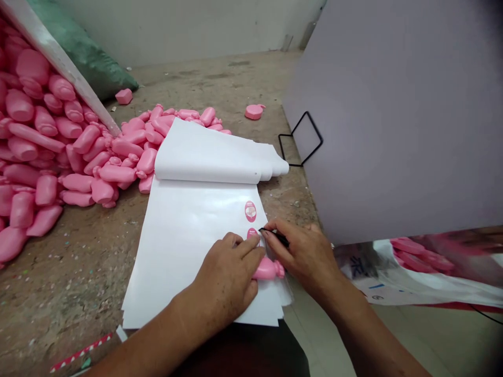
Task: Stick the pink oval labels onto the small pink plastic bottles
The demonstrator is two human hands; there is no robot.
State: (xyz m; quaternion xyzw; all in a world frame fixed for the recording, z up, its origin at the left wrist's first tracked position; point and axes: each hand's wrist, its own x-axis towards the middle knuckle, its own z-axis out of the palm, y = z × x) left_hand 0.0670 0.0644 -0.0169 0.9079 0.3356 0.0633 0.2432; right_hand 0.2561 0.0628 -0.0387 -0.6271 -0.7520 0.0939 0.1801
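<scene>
White sheets (176, 225) lie in a stack on the worktop, their upper part folded back. Near their right edge is an oval pink sticker (250, 211), with a second pink sticker (252, 232) just below it, partly under my fingers. My left hand (231, 272) rests over a small pink bottle (266, 269) on the sheets, its fingers closed around the bottle's left part. In my right hand (301, 248) is a thin black tool (277, 236), pinched between thumb and fingers, its tip at the second sticker's right edge.
Many pink bottles (118, 173) are heaped at the left and behind the sheets. A pink piece (254, 111) lies on the worktop (212, 84). At the right stand a grey panel (393, 120) and a black wire frame (314, 139). Below it, a white bag (451, 285) holds pink pieces.
</scene>
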